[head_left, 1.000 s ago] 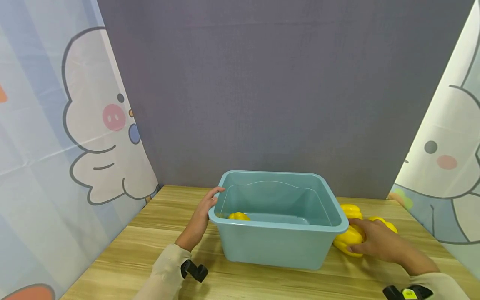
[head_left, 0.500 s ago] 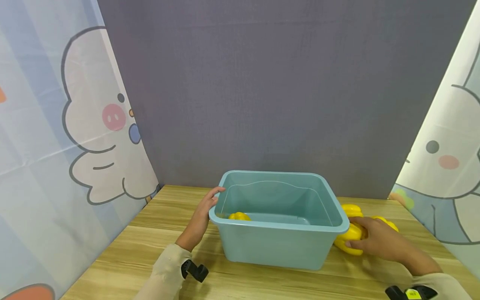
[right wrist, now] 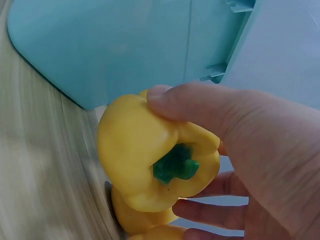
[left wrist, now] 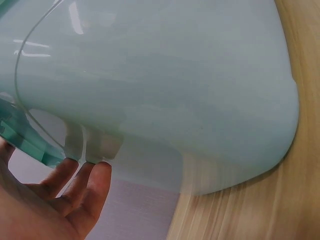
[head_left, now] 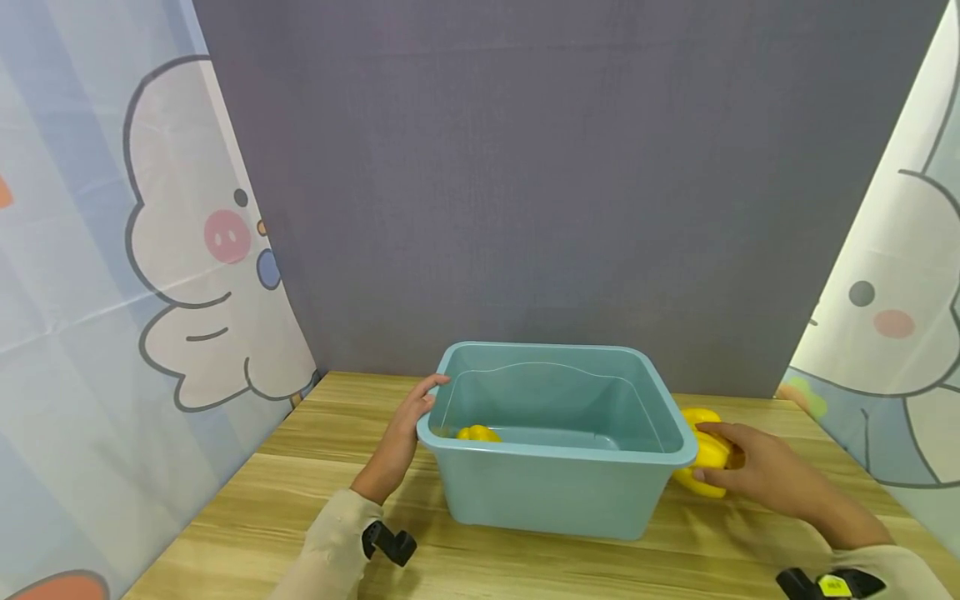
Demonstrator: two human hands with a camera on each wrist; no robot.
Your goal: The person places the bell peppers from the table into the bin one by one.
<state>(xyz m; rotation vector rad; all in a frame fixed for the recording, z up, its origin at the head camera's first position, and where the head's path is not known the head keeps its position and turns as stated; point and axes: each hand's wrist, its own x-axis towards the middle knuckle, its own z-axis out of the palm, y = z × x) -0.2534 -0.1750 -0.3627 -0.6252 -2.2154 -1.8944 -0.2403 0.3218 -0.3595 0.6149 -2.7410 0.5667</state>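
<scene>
My right hand [head_left: 761,467] grips a yellow bell pepper [right wrist: 130,150] at the right end of a pale blue plastic tub [head_left: 555,492]. In the right wrist view the thumb lies over the pepper's top side, and its green stem [right wrist: 175,165] faces the palm. More yellow peppers [right wrist: 137,217] show just beyond it, partly hidden by the held one and the fingers. My left hand [head_left: 405,425] holds the tub's left rim, with several fingertips [left wrist: 102,170] against the outer wall. Inside the tub, near its left front corner, one yellow pepper [head_left: 477,433] peeks over the rim.
The tub stands on a wood-grain table [head_left: 330,475]. Behind the table rises a dark grey panel [head_left: 525,183], and cartoon-printed curtains [head_left: 90,292] hang on both sides. Another yellow pepper [head_left: 700,414] shows beside the tub's right end, toward the back.
My right hand has shifted slightly, and the held pepper has moved up a little in the head view. The pepper that showed behind the hand is now hidden. The left hand has stayed put.
</scene>
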